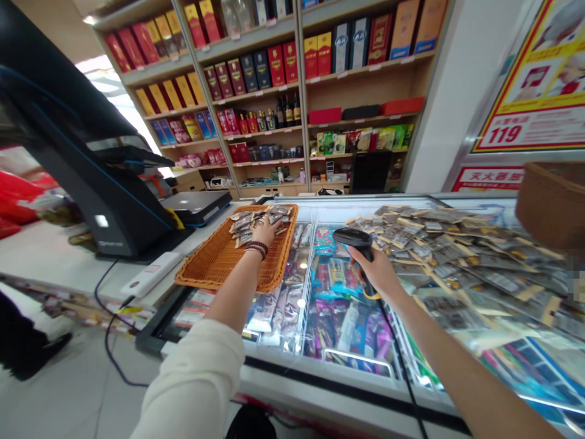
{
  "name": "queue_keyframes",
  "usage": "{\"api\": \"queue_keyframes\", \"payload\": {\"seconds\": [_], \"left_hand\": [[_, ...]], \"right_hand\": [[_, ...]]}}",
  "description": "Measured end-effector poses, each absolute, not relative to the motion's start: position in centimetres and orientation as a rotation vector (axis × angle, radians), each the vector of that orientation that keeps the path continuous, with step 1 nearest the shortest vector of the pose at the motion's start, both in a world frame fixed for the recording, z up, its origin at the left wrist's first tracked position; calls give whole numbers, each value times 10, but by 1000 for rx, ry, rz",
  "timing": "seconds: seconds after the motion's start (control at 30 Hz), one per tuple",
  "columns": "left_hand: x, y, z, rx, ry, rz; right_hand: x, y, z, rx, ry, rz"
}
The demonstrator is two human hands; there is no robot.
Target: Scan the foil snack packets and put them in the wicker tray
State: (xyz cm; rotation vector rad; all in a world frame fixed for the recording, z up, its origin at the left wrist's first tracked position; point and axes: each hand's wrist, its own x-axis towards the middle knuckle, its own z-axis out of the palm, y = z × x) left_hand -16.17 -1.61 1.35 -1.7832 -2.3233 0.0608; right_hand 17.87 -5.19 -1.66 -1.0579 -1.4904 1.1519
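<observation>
It's a shop: pale wooden shelves [329, 94] bear red boxes [276, 66] at twelve o'clock, a black checkout terminal [103, 174] stands at ten, and a black pistol-shaped barcode scanner [354, 236] is above a white glass-topped chest [292, 390] at five.

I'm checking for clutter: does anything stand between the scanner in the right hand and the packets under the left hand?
The wicker basket's right rim stands between the scanner and the packets, and the left hand covers some. Nothing else visible is in the way.

Packets [241, 227] under left hand [265, 234]: partly covered, print too small for me. Brown bin [551, 204]: cut off, right edge. Wall poster [525, 103]: likewise cropped.
</observation>
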Motion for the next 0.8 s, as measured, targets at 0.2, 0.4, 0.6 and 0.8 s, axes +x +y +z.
{"api": "queue_keyframes", "payload": {"seconds": [0.2,0.4,0.6,0.8], "left_hand": [[-171,-45,24,-1939,-2187,169],[-212,-105,24,-2255,-2075,-21],[-217,-119,38,-2206,-2353,-546],[-177,-91,44,-1739,-2528,-590]], "right_hand": [[178,-50,-19,-1022,-1490,1155],[180,-49,-17,-1038,-1439,1153],[178,-56,-10,-1029,-1426,1149],[182,-58,-11,-1033,-1385,1167]]}}
